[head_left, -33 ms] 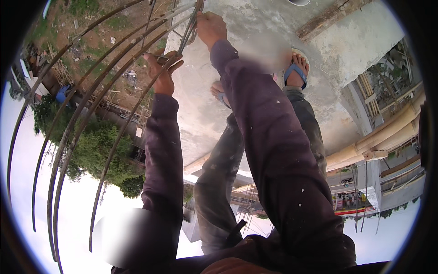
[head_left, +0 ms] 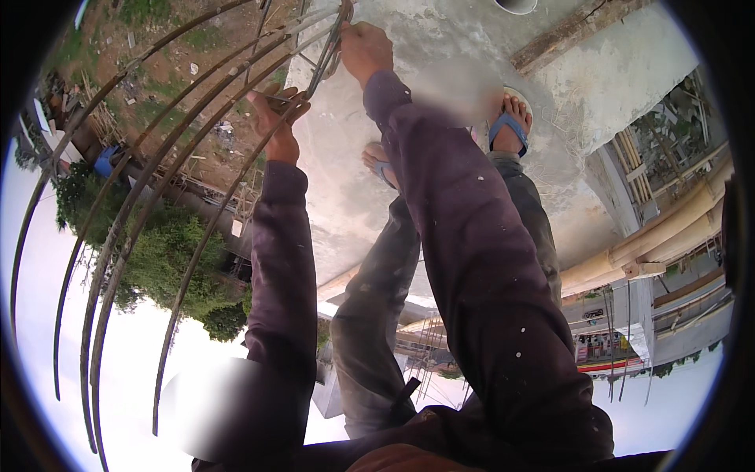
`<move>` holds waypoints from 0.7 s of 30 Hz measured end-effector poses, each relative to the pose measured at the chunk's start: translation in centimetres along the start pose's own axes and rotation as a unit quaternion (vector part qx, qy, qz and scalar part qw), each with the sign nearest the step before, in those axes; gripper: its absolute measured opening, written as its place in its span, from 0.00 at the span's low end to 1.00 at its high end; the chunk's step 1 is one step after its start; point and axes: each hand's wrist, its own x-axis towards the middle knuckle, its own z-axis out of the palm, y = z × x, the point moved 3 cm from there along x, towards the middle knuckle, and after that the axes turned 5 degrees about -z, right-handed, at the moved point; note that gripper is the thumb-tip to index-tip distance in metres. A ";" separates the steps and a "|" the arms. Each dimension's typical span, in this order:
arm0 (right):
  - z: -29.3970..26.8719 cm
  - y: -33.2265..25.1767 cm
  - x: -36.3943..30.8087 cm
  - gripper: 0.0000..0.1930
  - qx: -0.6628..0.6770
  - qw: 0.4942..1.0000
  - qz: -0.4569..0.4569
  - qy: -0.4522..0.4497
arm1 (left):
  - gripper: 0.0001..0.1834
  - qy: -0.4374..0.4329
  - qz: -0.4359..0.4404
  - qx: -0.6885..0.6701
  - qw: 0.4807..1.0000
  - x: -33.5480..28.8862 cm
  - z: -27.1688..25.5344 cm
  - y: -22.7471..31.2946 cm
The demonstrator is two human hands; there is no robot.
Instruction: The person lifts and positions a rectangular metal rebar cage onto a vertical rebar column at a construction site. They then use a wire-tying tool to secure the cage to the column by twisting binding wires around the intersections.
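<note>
Several long, ribbed reinforcing bars [head_left: 112, 236] curve down the left side and meet near the top, where thinner steel stirrups [head_left: 321, 69] cross them. My right hand [head_left: 366, 52] is closed on the stirrups beside the bars' upper end; its fingertips are partly hidden. Lower and to the left, my left hand [head_left: 278, 130] is turned palm up, with its thumb and fingers curled round the nearest bar and a stirrup's corner. No tool shows in either hand.
I stand on a rough concrete slab [head_left: 440, 55] in blue flip-flops [head_left: 510, 126]. A wooden beam [head_left: 570, 35] lies at the upper right. Past the slab's left edge is bare ground [head_left: 181, 110] with rubble, well below. Bamboo poles [head_left: 653, 236] run along the right side.
Almost nothing differs. Both hands keep their places on the steel, and the view has shifted very slightly.
</note>
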 end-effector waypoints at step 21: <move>-2.7 -12.3 11.0 0.14 -0.225 0.835 -0.400 -0.302 | 0.27 0.078 0.153 -0.172 0.970 4.9 1.1 -1.4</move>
